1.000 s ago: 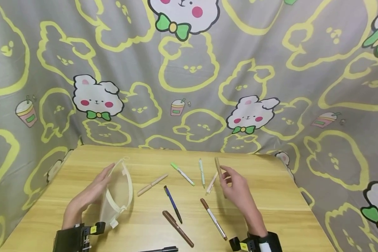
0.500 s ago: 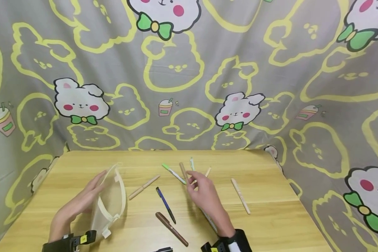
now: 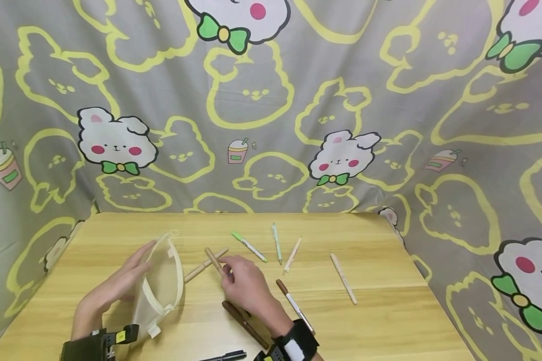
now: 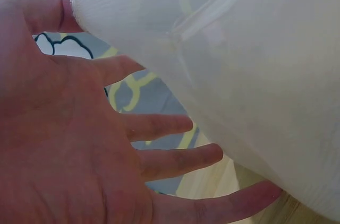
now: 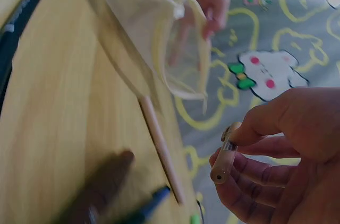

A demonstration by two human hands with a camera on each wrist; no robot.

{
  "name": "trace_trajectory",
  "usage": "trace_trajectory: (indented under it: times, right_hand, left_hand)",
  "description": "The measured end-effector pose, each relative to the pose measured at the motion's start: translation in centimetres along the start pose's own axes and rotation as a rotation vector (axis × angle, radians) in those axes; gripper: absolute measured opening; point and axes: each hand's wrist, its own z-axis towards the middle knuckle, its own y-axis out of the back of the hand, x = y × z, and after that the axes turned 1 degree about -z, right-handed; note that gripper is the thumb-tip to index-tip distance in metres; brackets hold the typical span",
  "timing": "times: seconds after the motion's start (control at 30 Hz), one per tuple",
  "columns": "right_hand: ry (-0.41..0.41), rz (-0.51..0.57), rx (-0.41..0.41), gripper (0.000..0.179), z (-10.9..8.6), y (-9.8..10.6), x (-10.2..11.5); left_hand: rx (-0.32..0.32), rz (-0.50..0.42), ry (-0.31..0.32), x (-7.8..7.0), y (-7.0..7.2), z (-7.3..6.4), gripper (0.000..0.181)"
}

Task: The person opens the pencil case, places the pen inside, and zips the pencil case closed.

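Cream pouch gaping; left hand touching it, fingers straight; right hand pinching tan pen; other pens lying loose on table, none showing inside pouch.

The surface's near edge falls outside the head view, which also crops the black pen lying there. The right grip covers most of the blue pen and the lower end of the tan pen it holds. The right wrist view blurs the dark brown pen; the left cuts off the pouch at top and right.
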Motion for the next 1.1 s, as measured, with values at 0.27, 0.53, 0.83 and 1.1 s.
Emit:
trace_trajectory:
  times: [0.27,0.53,0.83,1.1]
  right_hand:
    - [0.031,-0.039,0.057,0.04,1.9,-2.3,2.0]
    - [-0.026,0.185,0.137,0.036,3.6,-4.5,3.7]
    - [-0.116,0.25,0.149,0.043,4.8,-6.4,5.9]
    - [-0.149,0.389,0.171,0.041,4.6,-6.7,6.4]
  left_hand:
    - [0.03,0.012,-0.012,-0.1,-0.1,0.2,0.067]
    - [0.022,-0.002,0.001,-0.3,-0.3,0.3,0.068]
    - [0.033,-0.059,0.002,-0.2,-0.6,0.3,0.069]
    - [0.045,-0.093,0.008,0.0,-0.6,0.4,0.067]
